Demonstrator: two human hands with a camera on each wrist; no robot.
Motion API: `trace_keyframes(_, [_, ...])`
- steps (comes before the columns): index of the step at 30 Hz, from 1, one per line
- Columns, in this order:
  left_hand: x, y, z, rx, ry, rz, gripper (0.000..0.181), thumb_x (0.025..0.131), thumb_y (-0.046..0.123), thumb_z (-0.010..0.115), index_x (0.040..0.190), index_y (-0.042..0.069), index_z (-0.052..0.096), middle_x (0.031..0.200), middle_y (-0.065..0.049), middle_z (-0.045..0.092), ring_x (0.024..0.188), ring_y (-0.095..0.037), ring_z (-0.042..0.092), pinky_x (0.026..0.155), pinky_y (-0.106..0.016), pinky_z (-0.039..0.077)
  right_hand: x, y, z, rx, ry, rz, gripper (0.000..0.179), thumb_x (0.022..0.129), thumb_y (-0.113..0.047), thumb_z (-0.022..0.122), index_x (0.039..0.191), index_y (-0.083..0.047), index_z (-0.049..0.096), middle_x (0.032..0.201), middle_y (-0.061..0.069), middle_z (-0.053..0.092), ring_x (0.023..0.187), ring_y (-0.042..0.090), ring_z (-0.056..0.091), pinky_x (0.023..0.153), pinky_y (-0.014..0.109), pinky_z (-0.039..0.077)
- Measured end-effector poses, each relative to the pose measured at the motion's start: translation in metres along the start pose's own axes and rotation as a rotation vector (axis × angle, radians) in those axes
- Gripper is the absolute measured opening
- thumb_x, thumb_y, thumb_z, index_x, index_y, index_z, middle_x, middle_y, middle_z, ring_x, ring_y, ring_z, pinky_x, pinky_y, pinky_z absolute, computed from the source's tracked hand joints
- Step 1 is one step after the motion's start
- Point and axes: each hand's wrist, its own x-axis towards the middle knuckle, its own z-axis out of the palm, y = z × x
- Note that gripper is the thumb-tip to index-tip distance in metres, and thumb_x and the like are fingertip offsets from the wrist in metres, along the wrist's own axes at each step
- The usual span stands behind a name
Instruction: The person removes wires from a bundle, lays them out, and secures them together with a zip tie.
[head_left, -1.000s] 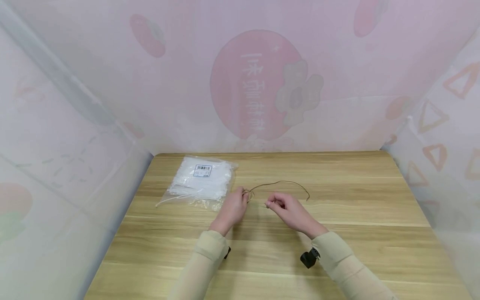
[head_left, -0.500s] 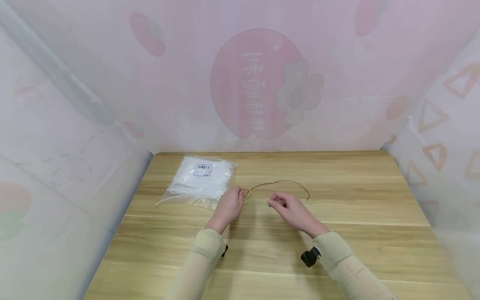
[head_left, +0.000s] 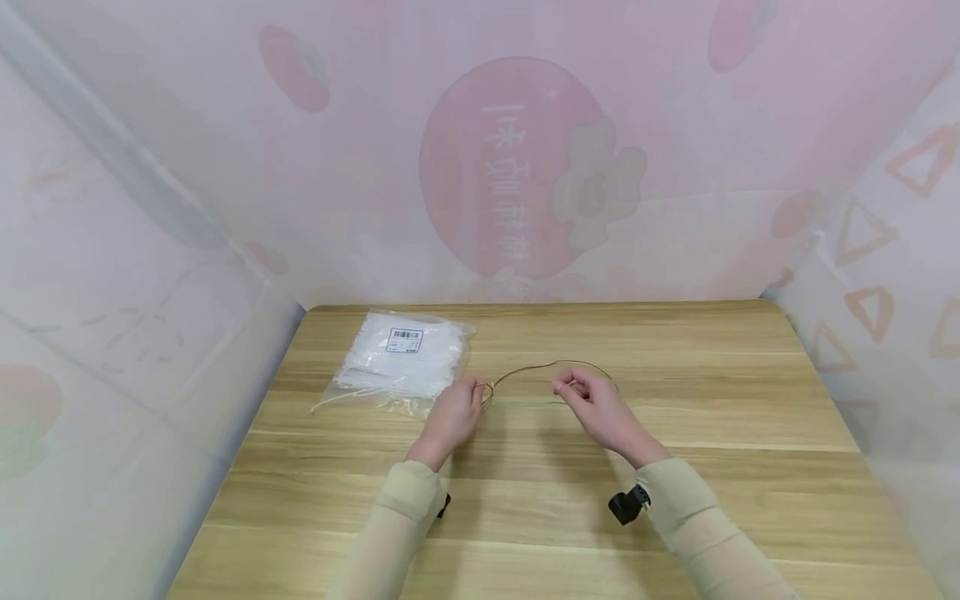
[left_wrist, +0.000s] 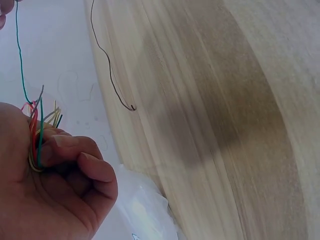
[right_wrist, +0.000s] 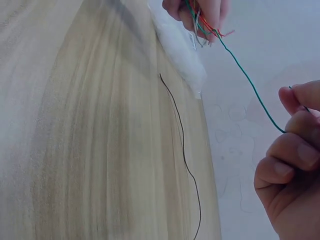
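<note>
My left hand (head_left: 453, 417) grips a small bundle of thin coloured wires (left_wrist: 35, 130), with red, green and yellowish strands between curled fingers and thumb. A green wire (right_wrist: 250, 82) stretches from this bundle across to my right hand (head_left: 600, 412), whose thumb and forefinger pinch it. Both hands are above the table, a short gap apart. A dark brown wire (right_wrist: 182, 135) lies loose on the table beyond the hands, its near end close to the bundle in the head view. The part of the bundle inside the left palm is hidden.
A clear plastic bag (head_left: 405, 362) of white strips with a barcode label lies at the back left, close to the left hand. One white strip (head_left: 337, 402) sticks out toward its corner. Pale walls stand behind and beside the wooden table (head_left: 720, 517).
The right hand has moved to the right and slightly away, drawing out a longer stretch of green wire. The left hand has shifted a little left with the bundle.
</note>
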Motion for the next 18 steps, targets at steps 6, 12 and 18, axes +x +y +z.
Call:
trace_keyframes(6, [-0.003, -0.006, -0.003, 0.039, -0.003, -0.007, 0.028, 0.11, 0.021, 0.043, 0.09, 0.008, 0.058, 0.066, -0.004, 0.049, 0.06, -0.022, 0.051, 0.064, -0.043, 0.049, 0.001, 0.001, -0.012, 0.02, 0.069, 0.002, 0.022, 0.108, -0.031, 0.052, 0.108, -0.013, 0.063, 0.056, -0.002, 0.039, 0.048, 0.013, 0.032, 0.052, 0.032, 0.034])
trace_keyframes(12, [-0.004, -0.014, -0.006, 0.055, -0.01, -0.037, 0.029, 0.111, 0.022, 0.042, 0.099, 0.005, 0.062, 0.064, -0.004, 0.048, 0.057, -0.02, 0.05, 0.066, -0.044, 0.049, 0.002, -0.003, -0.022, 0.047, 0.122, -0.014, 0.02, 0.108, -0.028, 0.053, 0.106, -0.01, 0.062, 0.055, -0.003, 0.035, 0.047, 0.014, 0.03, 0.048, 0.03, 0.031])
trace_keyframes(18, [-0.005, -0.017, -0.008, 0.095, 0.031, -0.014, 0.023, 0.109, 0.019, 0.046, 0.102, 0.005, 0.062, 0.067, -0.005, 0.054, 0.059, -0.021, 0.053, 0.062, -0.044, 0.049, 0.002, -0.002, -0.022, 0.034, 0.129, -0.022, 0.02, 0.108, -0.029, 0.053, 0.107, -0.011, 0.063, 0.055, -0.003, 0.036, 0.048, 0.013, 0.031, 0.049, 0.029, 0.031])
